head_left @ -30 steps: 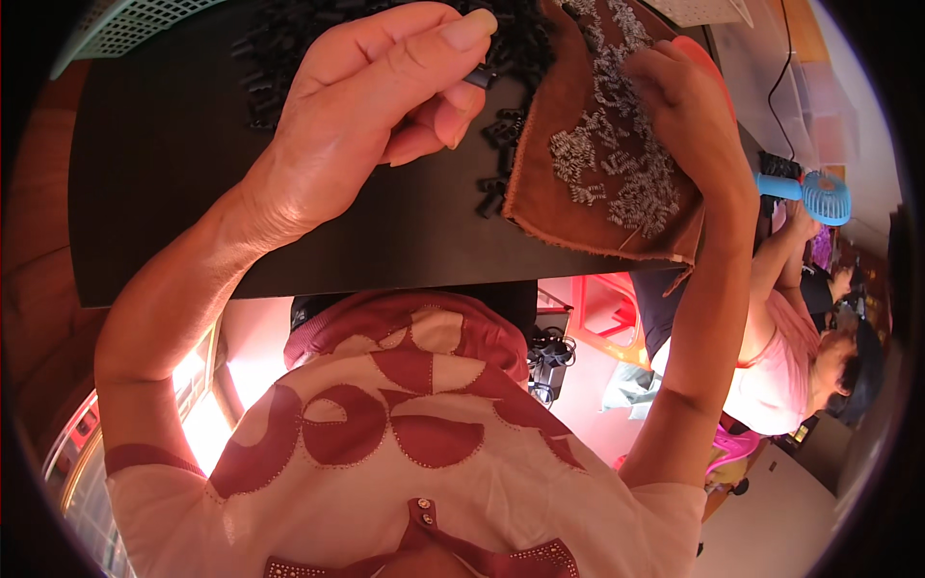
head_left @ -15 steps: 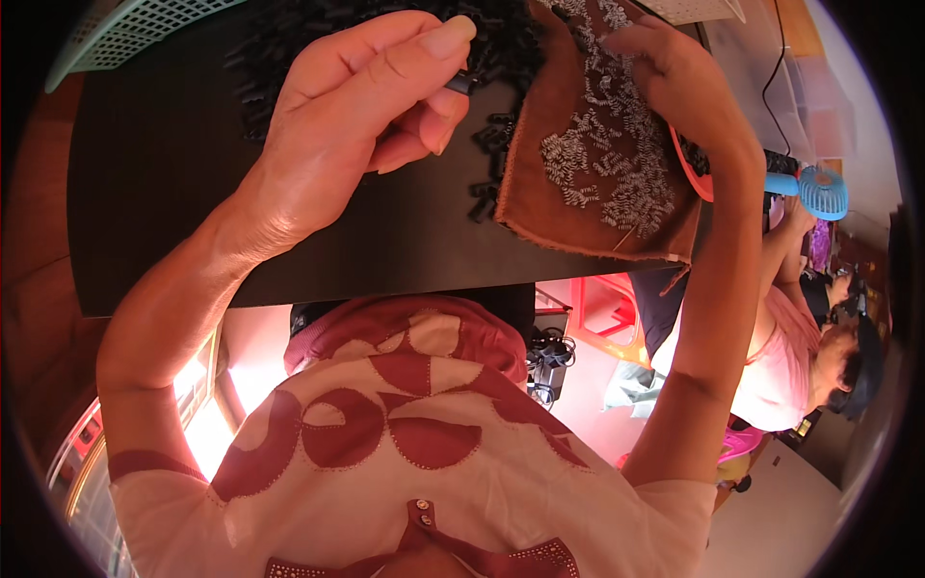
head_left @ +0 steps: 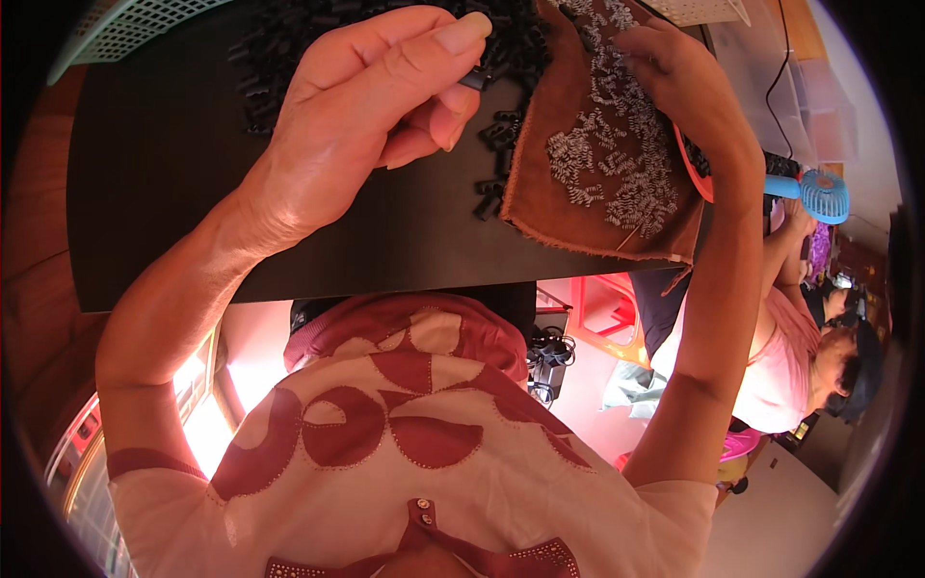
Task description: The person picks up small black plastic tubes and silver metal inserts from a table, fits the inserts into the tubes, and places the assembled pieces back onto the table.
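My left hand (head_left: pixel 376 106) is raised over the dark table, thumb and fingers closed on a small black plastic piece (head_left: pixel 476 79) that pokes out beneath the thumb. Behind it lies a heap of similar black pieces (head_left: pixel 265 72), with a few strays beside the brown cloth (head_left: pixel 540 183). Many small metal springs (head_left: pixel 641 202) are scattered over that cloth. At its far right side my right hand (head_left: pixel 689 87) reaches in among the springs, fingers bent and pressed together. Whatever its fingertips may pinch is too small to make out.
A green perforated basket (head_left: pixel 135 34) stands at the far left, a pale one (head_left: pixel 699 12) at the far right. A red-rimmed container (head_left: pixel 696 166) sits by my right forearm. Beyond are a blue handheld fan (head_left: pixel 824 197), a person in pink (head_left: pixel 771 361) and a red stool (head_left: pixel 612 313).
My left hand has shifted slightly right with the black piece still in its fingers. My right hand stays over the springs, with barely any movement.
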Action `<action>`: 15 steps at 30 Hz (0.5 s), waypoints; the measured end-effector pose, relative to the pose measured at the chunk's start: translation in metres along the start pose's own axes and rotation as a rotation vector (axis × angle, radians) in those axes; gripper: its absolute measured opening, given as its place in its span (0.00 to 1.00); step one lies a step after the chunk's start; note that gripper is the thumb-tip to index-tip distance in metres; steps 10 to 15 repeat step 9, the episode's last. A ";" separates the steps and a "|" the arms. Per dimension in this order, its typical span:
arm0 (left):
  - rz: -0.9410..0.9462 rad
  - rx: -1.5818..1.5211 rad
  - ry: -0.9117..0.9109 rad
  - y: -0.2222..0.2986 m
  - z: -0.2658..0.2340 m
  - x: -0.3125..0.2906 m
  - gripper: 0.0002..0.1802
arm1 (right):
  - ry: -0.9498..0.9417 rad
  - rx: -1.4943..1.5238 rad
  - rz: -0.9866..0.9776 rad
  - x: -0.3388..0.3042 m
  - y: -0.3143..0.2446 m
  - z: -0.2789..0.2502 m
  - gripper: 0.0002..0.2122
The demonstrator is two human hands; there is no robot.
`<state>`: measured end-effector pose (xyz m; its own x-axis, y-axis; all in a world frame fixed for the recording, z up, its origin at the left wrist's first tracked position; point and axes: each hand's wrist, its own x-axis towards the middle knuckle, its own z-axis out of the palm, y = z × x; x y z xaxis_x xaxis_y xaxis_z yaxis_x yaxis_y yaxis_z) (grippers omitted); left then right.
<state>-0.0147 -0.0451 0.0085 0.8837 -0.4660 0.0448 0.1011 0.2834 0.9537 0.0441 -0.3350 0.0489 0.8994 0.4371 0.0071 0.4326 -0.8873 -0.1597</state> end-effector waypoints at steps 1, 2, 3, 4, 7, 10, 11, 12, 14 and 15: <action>-0.005 -0.003 -0.004 0.000 0.000 0.000 0.18 | -0.001 -0.077 -0.025 0.001 -0.011 -0.007 0.08; -0.005 -0.003 -0.002 0.000 -0.001 0.000 0.18 | -0.002 -0.153 -0.050 0.001 -0.019 -0.011 0.08; -0.001 -0.004 -0.005 0.000 -0.001 0.000 0.18 | -0.002 -0.152 -0.051 0.002 -0.023 -0.011 0.08; 0.002 -0.005 -0.007 0.000 -0.001 0.000 0.18 | -0.011 -0.196 -0.017 0.003 -0.027 -0.011 0.09; -0.005 -0.004 0.001 0.002 -0.001 0.001 0.18 | 0.027 -0.170 0.050 0.005 -0.032 -0.010 0.11; -0.003 -0.002 0.002 0.001 -0.001 0.001 0.18 | 0.074 -0.101 0.085 0.005 -0.033 -0.010 0.12; -0.003 -0.002 0.002 0.001 -0.001 0.001 0.18 | 0.074 -0.101 0.085 0.005 -0.033 -0.010 0.12; -0.003 -0.002 0.002 0.001 -0.001 0.001 0.18 | 0.074 -0.101 0.085 0.005 -0.033 -0.010 0.12; -0.003 -0.002 0.002 0.001 -0.001 0.001 0.18 | 0.074 -0.101 0.085 0.005 -0.033 -0.010 0.12; -0.003 -0.002 0.002 0.001 -0.001 0.001 0.18 | 0.074 -0.101 0.085 0.005 -0.033 -0.010 0.12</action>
